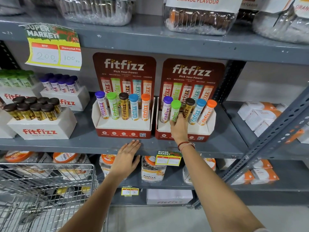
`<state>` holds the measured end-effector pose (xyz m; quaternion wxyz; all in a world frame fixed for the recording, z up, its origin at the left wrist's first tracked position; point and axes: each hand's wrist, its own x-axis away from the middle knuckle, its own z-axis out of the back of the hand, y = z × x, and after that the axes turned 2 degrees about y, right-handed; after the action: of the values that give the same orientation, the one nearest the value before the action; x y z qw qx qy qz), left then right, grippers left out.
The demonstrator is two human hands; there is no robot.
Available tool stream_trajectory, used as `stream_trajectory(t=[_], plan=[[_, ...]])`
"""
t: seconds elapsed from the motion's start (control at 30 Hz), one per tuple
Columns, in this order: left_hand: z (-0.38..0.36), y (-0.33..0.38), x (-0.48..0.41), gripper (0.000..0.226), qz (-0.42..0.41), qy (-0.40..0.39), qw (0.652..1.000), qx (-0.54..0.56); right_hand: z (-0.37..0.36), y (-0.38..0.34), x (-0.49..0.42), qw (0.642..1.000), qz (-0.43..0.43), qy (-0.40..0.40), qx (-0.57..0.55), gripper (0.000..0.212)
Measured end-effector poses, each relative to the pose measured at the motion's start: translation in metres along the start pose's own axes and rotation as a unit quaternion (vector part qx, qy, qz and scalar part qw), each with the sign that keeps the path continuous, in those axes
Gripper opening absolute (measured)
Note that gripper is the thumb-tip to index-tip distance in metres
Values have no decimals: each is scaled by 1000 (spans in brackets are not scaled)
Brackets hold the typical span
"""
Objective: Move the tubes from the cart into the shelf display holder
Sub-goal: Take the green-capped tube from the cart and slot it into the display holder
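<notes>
Green-capped plastic tube [175, 111] w/ white-green label sits in 2nd slot from left of the right-hand red-and-white cardboard display holder [184, 131]. Right hand [179, 129] wraps its lower part, fingers curled round the body, thumb side hidden; looks like it's seating the tube down into the slot, prob so it stands in line w/ the others. Same holder already has purple, brown, blue and orange capped tubes, all leaning a bit back toward the printed backboard. So this row reads full or nearly so.

Left hand [127, 158] is flat and spread, holding nothing, fingertips touching the front lip of the grey metal shelf [75, 143], just below the left-hand red-and-white display holder [122, 126]. Likely bracing for reach. That holder has 5 tubes upright, one per colour, untouched.

Wire shopping cart [46, 186] bottom left, just beside left forearm; can't tell if any tubes are left in it, mesh and stuff behind it blur together.

Surface/room: painted grey steel racking w/ slotted angle uprights, shop aisle. White cartons of brown-cap and purple-cap tubes to the left on same shelf, white-orange boxes to the right. Yellow price tag [53, 47] hangs from the shelf above, smaller ones on the lip below. Clear jars on lower shelf, packets on the top one. Pale floor at the bottom.
</notes>
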<state>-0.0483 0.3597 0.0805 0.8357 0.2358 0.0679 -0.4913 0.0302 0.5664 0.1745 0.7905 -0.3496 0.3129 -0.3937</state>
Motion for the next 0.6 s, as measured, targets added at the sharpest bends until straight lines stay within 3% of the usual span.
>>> stream_trajectory(t=[0.4, 0.6], plan=[[0, 2, 1, 48, -4, 13, 1000, -2, -10, -8, 10, 994, -23, 84, 66, 29], [3, 2, 0, 49, -6, 4, 1000, 5, -16, -11, 20, 989, -38, 140, 15, 36]])
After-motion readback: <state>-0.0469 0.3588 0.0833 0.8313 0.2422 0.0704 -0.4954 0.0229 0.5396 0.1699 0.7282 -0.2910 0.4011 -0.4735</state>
